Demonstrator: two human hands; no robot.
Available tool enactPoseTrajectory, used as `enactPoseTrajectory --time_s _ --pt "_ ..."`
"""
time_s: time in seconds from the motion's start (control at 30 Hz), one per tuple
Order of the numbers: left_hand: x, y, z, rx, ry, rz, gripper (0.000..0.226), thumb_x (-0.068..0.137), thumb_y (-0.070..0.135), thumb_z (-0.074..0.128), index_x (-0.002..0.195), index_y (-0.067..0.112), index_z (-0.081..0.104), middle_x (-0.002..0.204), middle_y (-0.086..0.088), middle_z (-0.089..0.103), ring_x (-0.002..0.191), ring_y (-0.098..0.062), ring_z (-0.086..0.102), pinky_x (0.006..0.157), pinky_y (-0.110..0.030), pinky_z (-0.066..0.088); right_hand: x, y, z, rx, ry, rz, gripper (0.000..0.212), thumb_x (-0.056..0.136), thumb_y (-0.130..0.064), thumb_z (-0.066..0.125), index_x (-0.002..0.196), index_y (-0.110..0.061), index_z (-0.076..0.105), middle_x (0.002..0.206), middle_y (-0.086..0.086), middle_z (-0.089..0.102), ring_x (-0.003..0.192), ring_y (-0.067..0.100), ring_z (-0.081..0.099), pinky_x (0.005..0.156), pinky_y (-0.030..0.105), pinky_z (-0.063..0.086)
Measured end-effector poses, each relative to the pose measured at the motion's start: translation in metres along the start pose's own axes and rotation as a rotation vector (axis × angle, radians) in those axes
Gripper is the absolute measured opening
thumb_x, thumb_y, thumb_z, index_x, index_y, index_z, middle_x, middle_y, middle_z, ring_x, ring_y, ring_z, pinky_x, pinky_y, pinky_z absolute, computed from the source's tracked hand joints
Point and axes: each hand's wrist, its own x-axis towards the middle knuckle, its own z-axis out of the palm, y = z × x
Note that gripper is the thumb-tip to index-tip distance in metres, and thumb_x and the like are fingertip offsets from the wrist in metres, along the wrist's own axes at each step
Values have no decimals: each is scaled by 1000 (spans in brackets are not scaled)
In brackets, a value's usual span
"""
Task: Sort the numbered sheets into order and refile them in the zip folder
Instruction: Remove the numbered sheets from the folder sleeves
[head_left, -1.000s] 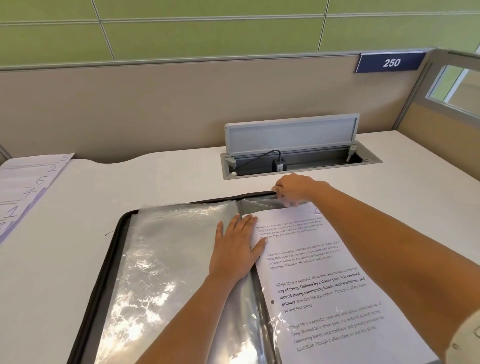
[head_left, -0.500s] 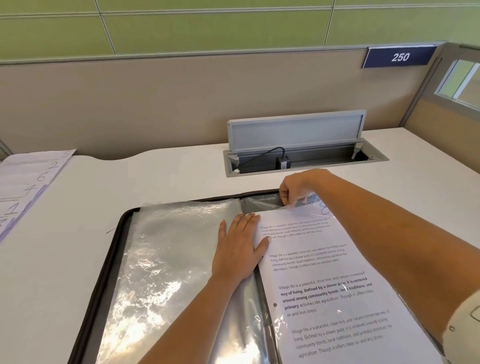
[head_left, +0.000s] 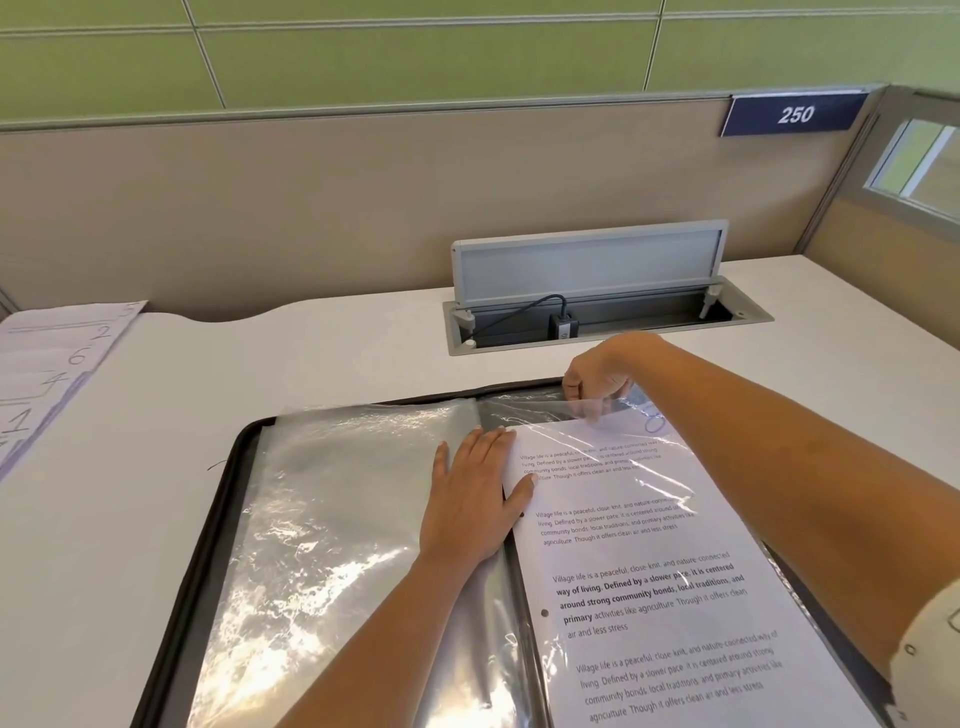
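White sheet (head_left: 623, 545): "Village life"; sign (head_left: 795, 114) "250"

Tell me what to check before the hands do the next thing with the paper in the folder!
1. Zip folder lies open: ok.
2. Left hand presses flat on the left sleeve: ok.
3. Right hand pinches the right sleeve's top edge: ok.
4. Printed sheet fully inside that sleeve: cannot tell.
5. Blue number on its corner readable: not ok, blurred.
6. All sheets filed: not ok, a stack of numbered sheets lies at far left.
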Motion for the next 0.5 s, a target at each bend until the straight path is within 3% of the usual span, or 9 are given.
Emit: enactPoseTrajectory --time_s 0.2,0.33,0.4,0.47,0.5 --pt "0 0 -1 -6 0 -1 87 73 64 -3 146 26 25 151 12 27 142 -7 15 117 -39 2 2 1 1 -83 -27 -13 47 84 -33 67 118 -3 56 99 6 56 91 21 52 86 31 43" --pt "0 0 -1 -11 -3 1 86 74 64 -3 147 26 23 152 12 25 142 -7 13 117 -39 1 2 4 2 -109 10 -41 48 85 -39 64 121 -8 56 117 8 60 110 27 54 92 32 38" --pt "0 0 -1 -16 -11 6 86 74 64 -3 147 27 21 153 13 22 143 -7 11 117 -39 0 4 10 0 -30 70 -65 30 86 -33 65 109 -15 60 111 3 61 108 26 55 93 32 40" --pt "0 0 -1 -13 -21 10 86 74 65 -4 148 28 19 154 13 19 143 -7 9 117 -40 -1 8 15 -2 73 176 -103 7 86 -24 66 88 -22 59 93 -5 60 97 20 54 88 29 39" --pt "0 0 -1 -10 -22 11 86 74 65 -4 148 28 19 155 13 18 143 -7 9 117 -40 0 11 19 -3 109 238 -120 10 86 -21 65 81 -24 58 87 -7 59 93 18 53 86 28 38"
